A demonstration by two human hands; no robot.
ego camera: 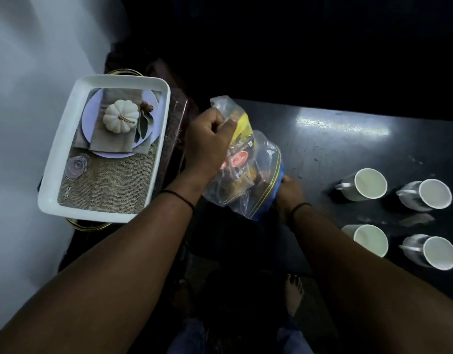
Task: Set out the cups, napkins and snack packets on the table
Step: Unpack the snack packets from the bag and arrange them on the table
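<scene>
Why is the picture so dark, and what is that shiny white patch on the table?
Head view: the room is dim, so the black table and the floor nearly vanish; the white patch is glare from a light overhead; the white tray and the four cups stand out brightly; the wide lens makes both arms look stretched near the bottom edge; the plastic bag looks slightly soft.

Dim, wide-angle-warped view – glare streaks the dark table [343, 125].
</scene>
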